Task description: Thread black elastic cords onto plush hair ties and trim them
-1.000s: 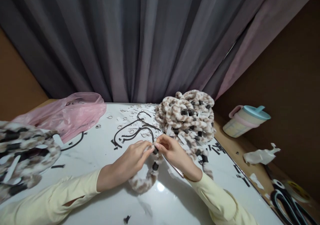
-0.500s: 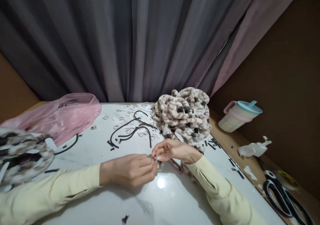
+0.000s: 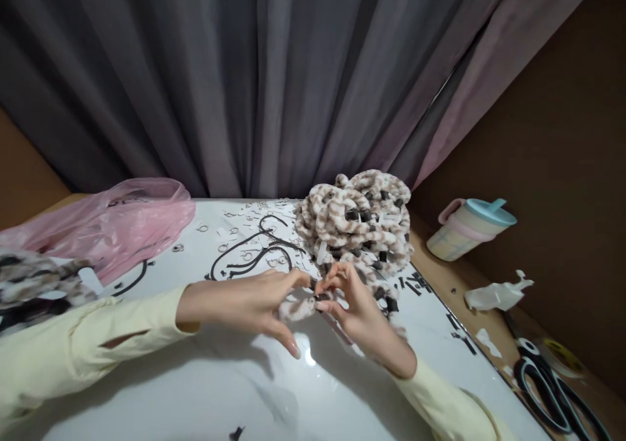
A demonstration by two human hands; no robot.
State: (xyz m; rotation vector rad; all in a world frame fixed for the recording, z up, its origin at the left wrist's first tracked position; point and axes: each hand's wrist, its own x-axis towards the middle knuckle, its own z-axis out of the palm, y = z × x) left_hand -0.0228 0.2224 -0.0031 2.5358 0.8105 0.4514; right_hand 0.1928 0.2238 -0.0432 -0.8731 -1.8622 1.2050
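Observation:
Near the middle of the white table [image 3: 195,389], my right hand [image 3: 357,317] pinches a dark end of a fluffy brown-and-white cord [image 3: 297,308] between thumb and fingers. My left hand [image 3: 249,301] is open, with its thumb stretched down and away from the fingers. Its fingertips reach close to that dark end; whether they touch it I cannot tell. The fluffy cord shows in the gap between the left thumb and fingers. Just behind the hands lies a heap of similar fluffy cords [image 3: 352,219] with black bands and white tags.
More fluffy material [image 3: 44,281] lies at the left beside a pink plastic bag [image 3: 141,216]. Thin black cords [image 3: 267,252] and small metal rings are scattered behind my hands. At the right are a lidded cup [image 3: 460,229], a crumpled white packet [image 3: 496,294] and large scissors [image 3: 542,382].
My left hand has opened, its thumb swinging away from the fingers. My right hand has turned more upright and moved slightly right, and the fluffy cord shows more now.

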